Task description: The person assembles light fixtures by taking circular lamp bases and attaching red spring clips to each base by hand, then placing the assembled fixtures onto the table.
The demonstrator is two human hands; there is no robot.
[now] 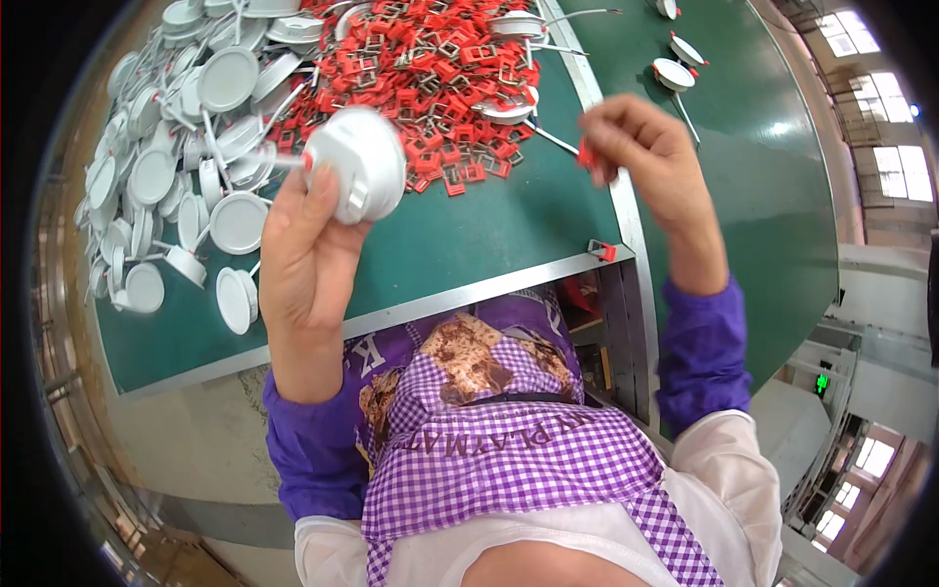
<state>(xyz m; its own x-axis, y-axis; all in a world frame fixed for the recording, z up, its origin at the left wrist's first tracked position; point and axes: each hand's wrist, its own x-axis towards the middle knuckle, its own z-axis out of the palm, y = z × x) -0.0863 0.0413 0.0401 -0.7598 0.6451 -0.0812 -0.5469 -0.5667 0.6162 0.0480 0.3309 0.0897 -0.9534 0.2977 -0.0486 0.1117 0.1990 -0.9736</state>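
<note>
Hands (311,252) well apart, metal-edged green tabletop (474,230) bare between.

The scene is bright, with windows (903,173) at the right burnt out to white. A pale glare patch sits on the right-hand green tabletop (763,225), which fisheye distortion bows outward. Motion blur softens the right hand (648,152) and its red clip (590,159); black vignetting darkens all 4 corners.

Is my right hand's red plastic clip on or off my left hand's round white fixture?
Off: the right hand holds the clip apart from the fixture in the left hand.
</note>
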